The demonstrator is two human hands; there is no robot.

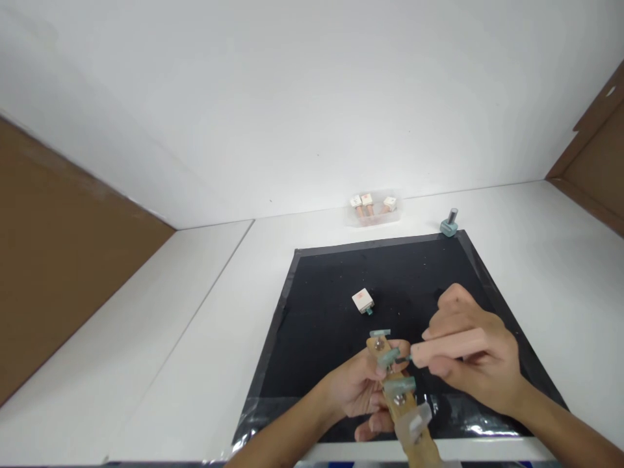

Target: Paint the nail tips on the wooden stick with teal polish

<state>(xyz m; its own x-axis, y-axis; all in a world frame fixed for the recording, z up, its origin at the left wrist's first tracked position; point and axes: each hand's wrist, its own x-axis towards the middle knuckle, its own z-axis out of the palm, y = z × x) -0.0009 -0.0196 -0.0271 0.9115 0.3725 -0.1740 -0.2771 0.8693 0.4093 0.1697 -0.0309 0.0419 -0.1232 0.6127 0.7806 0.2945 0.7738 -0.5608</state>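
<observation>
My left hand (363, 387) is closed around a yellowish wooden strip (397, 409) that slants down toward the bottom edge. Along the strip sit several small translucent teal and whitish pieces (400, 385) with shiny metal parts beneath them. My right hand (480, 354) grips a pale pink, bar-shaped tool (448, 346) with a thin teal tip. That tip points left, close to one teal piece near the strip's upper end; I cannot tell if they touch. Beyond both hands, a white square block (363, 301) with a red mark and a teal nub lies on the black mat.
The black mat (331, 279) is taped onto a white table (195, 364). At the back wall stands a clear tray (373, 220) with several white-headed pieces. A teal block with a grey post (449, 224) stands by the mat's far right corner. Brown panels (63, 260) flank the table.
</observation>
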